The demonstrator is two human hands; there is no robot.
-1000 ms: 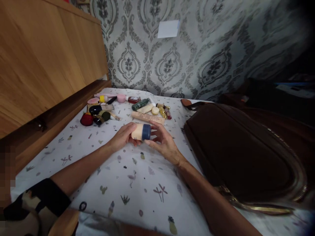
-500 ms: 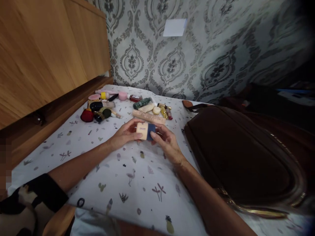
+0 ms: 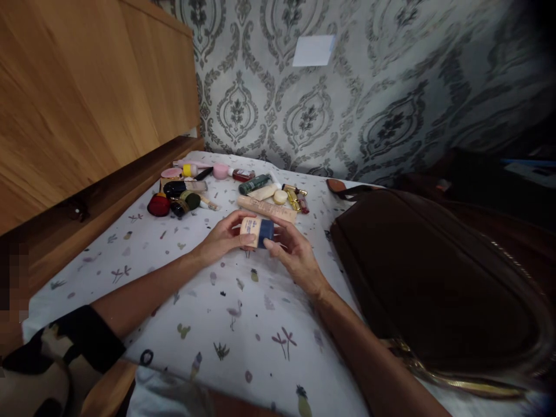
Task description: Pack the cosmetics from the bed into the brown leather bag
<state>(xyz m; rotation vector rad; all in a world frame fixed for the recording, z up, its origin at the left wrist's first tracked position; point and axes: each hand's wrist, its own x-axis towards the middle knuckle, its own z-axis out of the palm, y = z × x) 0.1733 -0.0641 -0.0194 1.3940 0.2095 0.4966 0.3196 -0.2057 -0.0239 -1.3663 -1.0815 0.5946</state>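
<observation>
Both my hands hold a small beige bottle with a dark blue cap just above a white printed sheet. My left hand grips the beige body with fingers wrapped round it. My right hand pinches the blue cap end with thumb and fingertips. Just beyond the bottle lies a long beige tube.
Several cosmetics lie scattered at the far end: a red round brush, a green tube, a pink jar, gold lipsticks. A large brown bag fills the right side. A wooden headboard rises at left, patterned wallpaper behind.
The bottle has turned a little between my fingers and sits slightly higher. My right fingers have closed further onto the blue cap. The view has shifted slightly.
</observation>
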